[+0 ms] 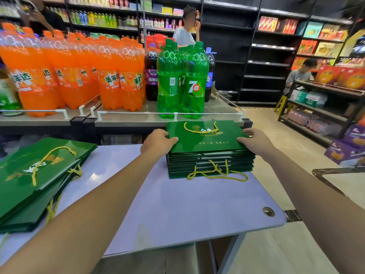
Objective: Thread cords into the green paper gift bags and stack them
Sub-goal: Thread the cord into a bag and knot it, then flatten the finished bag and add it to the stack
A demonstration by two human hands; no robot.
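Observation:
A neat stack of flat green paper gift bags (210, 163) stands at the far edge of the pale table (177, 210). Its top bag (207, 141) lies flat with a gold cord handle (200, 128) on it. More gold cords (219, 173) hang from the stack's near side. My left hand (159, 143) grips the top bag's left edge, thumb on top. My right hand (255, 142) grips its right edge the same way. A second, looser pile of green bags (37, 178) with gold cords lies at the table's left.
Behind the table runs a display counter (126, 117) with orange soda bottles (65, 76) and green bottles (182, 80). Shop shelves (272, 56) line the back and right. One person (186, 32) stands beyond the counter, another (300, 76) sits at right. Purple boxes (345, 149) sit on the floor.

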